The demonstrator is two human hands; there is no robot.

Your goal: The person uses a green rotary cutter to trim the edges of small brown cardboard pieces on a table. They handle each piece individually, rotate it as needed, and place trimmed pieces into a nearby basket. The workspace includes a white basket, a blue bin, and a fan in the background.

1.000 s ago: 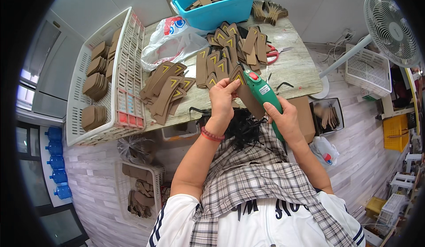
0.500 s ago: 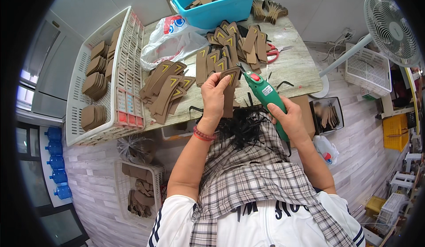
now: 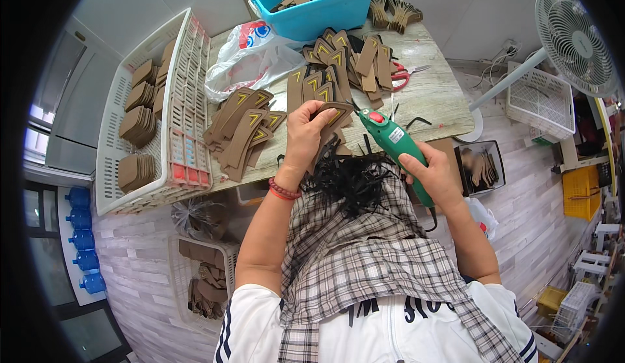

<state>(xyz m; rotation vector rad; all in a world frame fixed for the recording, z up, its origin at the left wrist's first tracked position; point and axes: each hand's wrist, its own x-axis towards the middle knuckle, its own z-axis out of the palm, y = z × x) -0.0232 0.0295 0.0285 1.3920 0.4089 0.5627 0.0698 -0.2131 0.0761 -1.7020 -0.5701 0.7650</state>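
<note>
The worktable point(image 3: 449, 99) stands against a pale wall. Containers, left to right: the white crate point(image 3: 156, 190) holds stacks of brown pieces point(image 3: 138, 123); the floor crate point(image 3: 232, 259), below the table, holds further brown parts; the blue tub point(image 3: 325, 19) holds strips with yellow chevrons; the dark-rimmed box point(image 3: 485, 143) holds more brown strips.

The left hand point(image 3: 305, 135) pinches one brown strip point(image 3: 337, 110) between thumb and fingers, over the near table edge. The right hand point(image 3: 433, 174) is wrapped around a green handheld cutter point(image 3: 397, 140). The cutter tip is just beside the strip's right end; contact cannot be confirmed at this scale.

Left to right around the hands: a left pile point(image 3: 246, 128) of strips, a plastic bag point(image 3: 257, 63), a centre pile point(image 3: 335, 63) directly beyond the held strip, black trimmings point(image 3: 351, 184) on the lap, and red-handled scissors point(image 3: 402, 80).
</note>
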